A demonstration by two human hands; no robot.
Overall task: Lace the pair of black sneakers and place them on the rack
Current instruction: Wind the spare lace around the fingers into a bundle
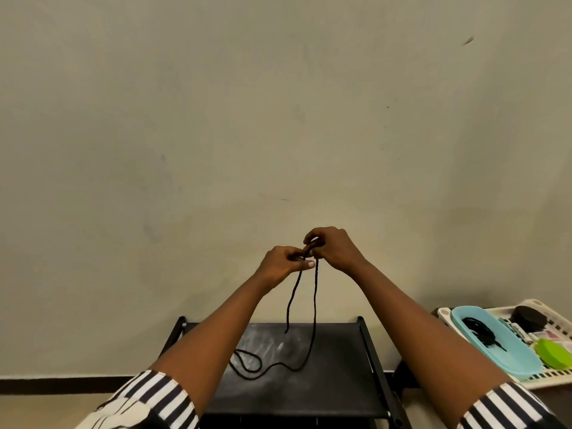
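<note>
A black shoelace [315, 305] hangs in two strands from a pair of raised hands. The shorter strand ends in the air above the rear edge of the rack [340, 382]; the longer strand drops to the rack's black top shelf, where its slack lies in a loop toward the shelf's left side. The sneakers themselves do not appear in this view.

The left hand [283, 263] is held in front of the wall [216, 119], fingers curled inward, thumb extended toward the right, pinching the lace at its upper end. The right hand [332, 247] sits slightly higher and touches the left at the fingertips; its fingers are curled downward over the same point on the lace, gripping it. Both forearms reach up and forward from the lower corners of the view and converge over the middle of the rack. Striped black-and-white sleeves [154, 394] cover the upper arms.

To the right of the rack stands a white slotted basket [544, 377]. It holds a light blue tray [507, 354] containing a second bundled black lace [481, 331], with a green object [554, 352] just beside the tray and a dark round object [529, 318] at the basket's far side.
</note>
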